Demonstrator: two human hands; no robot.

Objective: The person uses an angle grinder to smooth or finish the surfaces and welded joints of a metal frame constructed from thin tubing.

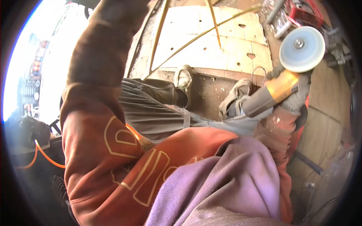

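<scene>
My right hand [299, 96], in a grey work glove, is closed around the body of an angle grinder [264, 101]. The tool has a dark grey barrel and a yellow gear head. Its pale round disc [307, 52], with a metal nut at the centre, points up and away from me on the right. My left arm [96, 56] is raised in a dark brown sleeve and runs out of the top edge. The left hand itself lies beyond the picture, so what it holds or touches is hidden.
A perforated board [211, 37] lies ahead on the floor, with thin yellowish bars [192, 39] crossing over it. My shoes [183, 77] stand at its near edge. A red crate [307, 13] sits at the far right. An orange cord [47, 157] curves at the left.
</scene>
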